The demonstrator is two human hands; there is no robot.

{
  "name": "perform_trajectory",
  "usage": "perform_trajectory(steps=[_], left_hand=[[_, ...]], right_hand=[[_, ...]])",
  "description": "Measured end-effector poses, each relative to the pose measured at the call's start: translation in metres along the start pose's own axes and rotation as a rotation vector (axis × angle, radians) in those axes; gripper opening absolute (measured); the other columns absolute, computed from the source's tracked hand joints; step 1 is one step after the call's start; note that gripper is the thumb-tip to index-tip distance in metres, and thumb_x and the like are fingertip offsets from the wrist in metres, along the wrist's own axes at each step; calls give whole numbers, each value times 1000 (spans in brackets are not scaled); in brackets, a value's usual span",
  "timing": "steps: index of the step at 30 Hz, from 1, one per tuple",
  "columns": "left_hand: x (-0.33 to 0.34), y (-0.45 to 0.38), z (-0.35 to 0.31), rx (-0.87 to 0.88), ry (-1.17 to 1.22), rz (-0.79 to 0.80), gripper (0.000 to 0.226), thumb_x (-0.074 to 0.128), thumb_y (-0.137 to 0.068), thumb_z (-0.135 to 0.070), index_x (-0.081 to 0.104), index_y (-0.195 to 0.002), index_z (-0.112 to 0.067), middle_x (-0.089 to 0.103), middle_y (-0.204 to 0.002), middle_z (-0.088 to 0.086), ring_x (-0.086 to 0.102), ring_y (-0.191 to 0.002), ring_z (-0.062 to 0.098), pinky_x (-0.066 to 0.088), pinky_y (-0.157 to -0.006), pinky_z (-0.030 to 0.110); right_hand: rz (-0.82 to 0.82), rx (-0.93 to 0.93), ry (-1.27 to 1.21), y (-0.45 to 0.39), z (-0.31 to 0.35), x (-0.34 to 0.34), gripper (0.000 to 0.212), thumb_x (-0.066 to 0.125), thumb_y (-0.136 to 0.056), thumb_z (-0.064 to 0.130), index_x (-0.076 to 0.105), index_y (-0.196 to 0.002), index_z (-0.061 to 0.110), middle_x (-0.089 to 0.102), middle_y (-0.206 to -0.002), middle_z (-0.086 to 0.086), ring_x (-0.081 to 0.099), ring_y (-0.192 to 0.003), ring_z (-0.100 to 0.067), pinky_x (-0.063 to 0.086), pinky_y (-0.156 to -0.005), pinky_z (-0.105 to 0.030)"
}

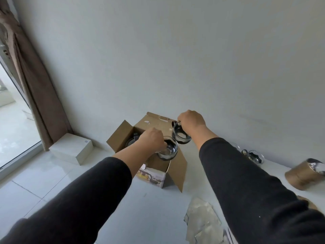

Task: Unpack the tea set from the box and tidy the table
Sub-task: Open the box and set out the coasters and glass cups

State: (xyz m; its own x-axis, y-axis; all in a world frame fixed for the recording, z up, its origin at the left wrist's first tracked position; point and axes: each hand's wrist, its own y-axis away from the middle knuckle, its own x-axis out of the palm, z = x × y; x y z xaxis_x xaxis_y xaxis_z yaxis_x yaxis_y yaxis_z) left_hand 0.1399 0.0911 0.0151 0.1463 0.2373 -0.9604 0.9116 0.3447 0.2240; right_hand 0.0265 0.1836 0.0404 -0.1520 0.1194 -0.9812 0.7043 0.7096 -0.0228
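Lifting two glass cups clear of the box (pixel 154 163): left hand (pixel 152 140) gripping one cup (pixel 168 150), right hand (pixel 191 121) pinching another (pixel 181 136) at 1 o'clock (fingers curled, apart to avoid clinking).

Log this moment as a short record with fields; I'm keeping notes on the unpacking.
left hand: left hand grips a glass cup above the box
right hand: right hand holds a second glass cup, lifted over the box's far side
box: cardboard box, flaps open, a dark-topped item inside
table: cardboard tube, wrapping paper
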Motion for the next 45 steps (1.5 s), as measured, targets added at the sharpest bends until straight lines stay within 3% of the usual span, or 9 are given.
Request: perform_trajectory(steps=[6,11,16,23,26,29,33,39,45], left_hand=[[2,0,-45,142,-50,-34,38,46,-93,-30,62,-108,1,62,-113,16,58,-107,29,44,-76,29],[27,-7,-105,218,-66,-14,36,49,-93,-30,62,-109,-1,61,-117,16,59,-107,30,47,-80,32],[63,-26,-167,222,-45,56,26,59,-86,-18,63,-107,-4,63,-109,11,64,-98,28,46,-67,28],[116,-70,-233,158,-28,70,22,54,-88,-9,64,-107,-4,64,-109,11,65,-99,27,48,-68,27],[134,-87,-246,134,-21,71,19,53,-89,-9,64,-103,-4,64,-107,11,64,-96,27,44,-65,25],[146,-101,-255,110,-15,76,19,52,-89,-10,64,-103,-5,64,-106,11,65,-96,28,44,-64,25],[158,-117,-260,88,-11,86,21,51,-89,-11,65,-103,-5,64,-108,12,64,-99,29,44,-65,27],[169,-129,-262,81,-39,128,19,50,-88,-9,65,-97,-3,54,-84,8,61,-83,27,43,-61,26],[175,-135,-263,81,-76,144,18,49,-89,-9,64,-96,-3,47,-74,5,51,-74,24,42,-60,25]], right_hand=[[-11,174,-32,55,-53,1,31,47,-87,-4,68,-108,6,67,-107,-15,64,-97,-34,41,-69,-29],[44,323,-53,110,-110,28,30,47,-86,-4,68,-106,6,65,-100,-15,62,-91,-33,43,-70,-30],[105,415,-76,149,-175,71,29,46,-86,-4,67,-103,9,64,-101,-14,62,-93,-32,46,-76,-32],[218,419,-91,161,-249,134,27,48,-86,-4,66,-99,11,63,-100,-17,63,-99,-34,38,-68,-30],[263,398,-80,160,-270,153,27,48,-86,-3,65,-96,15,60,-96,-18,59,-88,-33,36,-68,-30],[282,390,-96,157,-283,173,28,49,-85,-3,66,-101,12,60,-94,-14,57,-85,-30,38,-69,-30],[292,371,-115,152,-291,197,32,47,-93,3,65,-118,10,65,-115,-14,62,-106,-34,46,-80,-30],[306,319,-102,146,-296,211,21,46,-92,3,65,-100,11,66,-109,-14,63,-100,-34,42,-71,-31],[309,280,-97,138,-296,218,26,46,-92,3,65,-109,8,66,-109,-15,63,-100,-35,46,-73,-34]])
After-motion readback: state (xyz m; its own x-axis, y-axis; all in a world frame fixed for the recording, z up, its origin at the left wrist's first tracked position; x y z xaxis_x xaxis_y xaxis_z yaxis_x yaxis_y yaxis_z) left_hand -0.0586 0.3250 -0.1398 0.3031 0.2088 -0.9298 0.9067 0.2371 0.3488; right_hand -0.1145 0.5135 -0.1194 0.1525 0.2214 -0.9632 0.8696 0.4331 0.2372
